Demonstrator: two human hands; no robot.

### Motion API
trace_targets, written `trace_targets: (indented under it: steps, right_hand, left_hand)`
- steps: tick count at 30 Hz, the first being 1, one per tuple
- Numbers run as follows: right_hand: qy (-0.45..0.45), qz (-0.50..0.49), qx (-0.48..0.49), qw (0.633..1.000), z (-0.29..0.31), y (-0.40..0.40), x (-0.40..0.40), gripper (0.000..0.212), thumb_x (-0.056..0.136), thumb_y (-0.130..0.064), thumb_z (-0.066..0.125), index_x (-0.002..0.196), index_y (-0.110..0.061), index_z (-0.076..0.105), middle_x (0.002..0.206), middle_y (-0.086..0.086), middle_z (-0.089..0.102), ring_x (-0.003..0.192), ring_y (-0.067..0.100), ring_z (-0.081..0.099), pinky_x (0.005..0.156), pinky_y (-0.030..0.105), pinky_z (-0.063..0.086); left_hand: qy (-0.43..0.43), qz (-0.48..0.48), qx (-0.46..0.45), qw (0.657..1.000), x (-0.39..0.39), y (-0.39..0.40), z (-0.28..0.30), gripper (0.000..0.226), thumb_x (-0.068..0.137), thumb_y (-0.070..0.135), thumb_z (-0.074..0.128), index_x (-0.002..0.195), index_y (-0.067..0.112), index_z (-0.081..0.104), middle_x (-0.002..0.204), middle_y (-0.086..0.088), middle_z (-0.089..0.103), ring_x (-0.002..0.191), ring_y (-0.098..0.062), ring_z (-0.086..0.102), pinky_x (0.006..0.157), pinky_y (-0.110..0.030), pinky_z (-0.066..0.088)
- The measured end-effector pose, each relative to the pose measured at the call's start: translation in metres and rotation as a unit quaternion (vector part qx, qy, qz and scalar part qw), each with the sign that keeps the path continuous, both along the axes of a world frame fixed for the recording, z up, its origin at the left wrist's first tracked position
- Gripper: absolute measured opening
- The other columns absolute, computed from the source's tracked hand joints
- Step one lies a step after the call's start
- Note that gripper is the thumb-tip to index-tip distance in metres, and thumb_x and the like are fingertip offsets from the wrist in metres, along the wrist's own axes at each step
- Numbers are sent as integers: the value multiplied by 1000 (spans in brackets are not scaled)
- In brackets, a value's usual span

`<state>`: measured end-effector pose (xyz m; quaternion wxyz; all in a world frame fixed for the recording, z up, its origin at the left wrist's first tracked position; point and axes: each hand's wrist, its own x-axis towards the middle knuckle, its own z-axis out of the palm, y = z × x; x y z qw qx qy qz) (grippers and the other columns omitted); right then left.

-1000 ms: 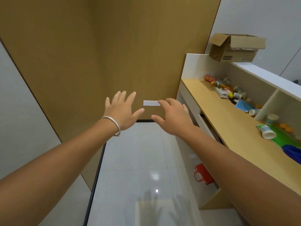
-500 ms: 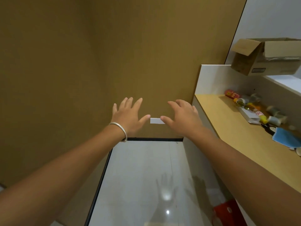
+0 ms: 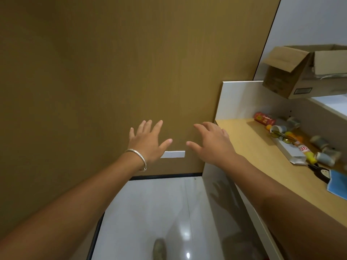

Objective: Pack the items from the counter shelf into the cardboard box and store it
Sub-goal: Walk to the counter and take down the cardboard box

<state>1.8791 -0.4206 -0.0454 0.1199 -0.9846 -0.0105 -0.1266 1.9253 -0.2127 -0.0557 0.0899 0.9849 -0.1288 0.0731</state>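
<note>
Head view: our left hand [image 3: 148, 141] and right hand [image 3: 214, 145] are both spread and empty, out in front of the wall. Cardboard box [image 3: 304, 72] sits flaps-open on the counter's top ledge; the items [image 3: 293, 139] lie scattered along the back edge of the counter shelf [image 3: 259, 156], so we judge packing not started, all of it left.

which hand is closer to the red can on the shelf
Right. The right hand hangs open just off the counter's end, the red can beyond it to the right. The left hand, also open, is farther left, over by the brown wall.
</note>
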Motion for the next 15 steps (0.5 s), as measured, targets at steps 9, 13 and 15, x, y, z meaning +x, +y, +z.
trace_targets:
  steps: [9, 13, 15]
  right_hand:
    - [13, -87, -15, 996, -7, -36, 159, 69, 85, -66, 46, 144, -34, 30, 151, -1, 33, 139, 20, 26, 114, 53, 23]
    - [7, -132, -26, 991, -3, -61, 206, 68, 85, -66, 45, 143, -33, 31, 149, -1, 36, 138, 20, 30, 113, 51, 26]
    - [9, -160, -28, 987, -2, -75, 218, 67, 86, -65, 46, 143, -33, 32, 150, -1, 36, 138, 21, 31, 113, 51, 26]
  left_hand:
    - [5, -86, -43, 995, 190, -46, -1, 74, 90, 68, 31, 152, 35, 10, 162, -4, 10, 149, -20, 0, 118, -53, 4]
    - [5, -143, -55, 988, 257, -80, 4, 74, 89, 68, 32, 152, 35, 9, 162, -4, 9, 149, -20, 0, 118, -52, 2]
    - [13, -171, -54, 984, 279, -99, 3, 74, 90, 67, 33, 152, 35, 9, 162, -4, 9, 149, -20, -1, 118, -52, 2]
